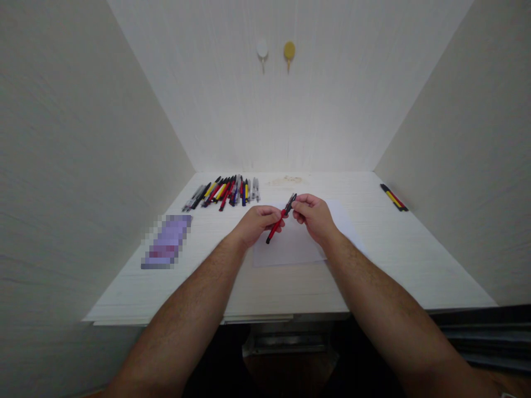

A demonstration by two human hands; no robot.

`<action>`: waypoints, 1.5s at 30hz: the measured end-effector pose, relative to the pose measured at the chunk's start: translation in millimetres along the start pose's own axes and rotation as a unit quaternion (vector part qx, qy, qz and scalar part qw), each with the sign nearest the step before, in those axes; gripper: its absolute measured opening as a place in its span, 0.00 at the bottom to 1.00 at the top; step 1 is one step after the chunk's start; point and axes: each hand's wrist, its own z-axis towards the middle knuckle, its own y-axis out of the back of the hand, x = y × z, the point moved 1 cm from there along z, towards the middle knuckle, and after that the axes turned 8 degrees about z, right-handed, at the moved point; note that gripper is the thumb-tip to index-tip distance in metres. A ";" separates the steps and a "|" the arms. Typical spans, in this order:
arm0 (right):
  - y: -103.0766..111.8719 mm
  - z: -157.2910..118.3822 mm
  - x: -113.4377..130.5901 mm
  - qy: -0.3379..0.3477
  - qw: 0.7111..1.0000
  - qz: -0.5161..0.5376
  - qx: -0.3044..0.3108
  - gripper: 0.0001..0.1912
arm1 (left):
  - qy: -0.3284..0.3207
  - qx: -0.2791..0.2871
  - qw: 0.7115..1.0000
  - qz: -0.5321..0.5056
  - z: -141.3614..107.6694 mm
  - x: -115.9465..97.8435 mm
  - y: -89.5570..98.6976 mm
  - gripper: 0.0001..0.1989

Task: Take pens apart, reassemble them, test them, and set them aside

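Note:
A red pen with black ends [274, 228] is held slanted above a white sheet of paper [290, 251], its lower end toward the left. My left hand [261, 222] is closed round the red barrel near its middle. At the upper black end, my right hand [311, 214] pinches the pen between thumb and fingers. The sheet lies flat on the white table [199, 276], partly hidden under both hands and the right forearm.
Many-coloured pens [226, 190] lie in a row at the back left. A blurred purple object [168, 240] rests at the left. A few pens [394, 198] lie by the right wall. Two hooks, white [262, 48] and yellow [289, 51], are on the back wall.

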 end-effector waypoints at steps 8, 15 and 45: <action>-0.1 0.3 -0.4 0.004 1.000 -0.006 0.002 0.10 | -0.010 0.007 1.000 0.005 0.1 -0.3 0.2 0.14; -0.9 -0.2 0.2 0.004 1.000 -0.005 0.003 0.10 | -0.007 0.007 1.000 0.009 0.1 -0.2 0.3 0.14; -0.7 -2.9 1.2 -0.033 0.999 -0.001 0.038 0.12 | -0.025 -0.001 0.999 0.028 0.7 0.1 -0.1 0.14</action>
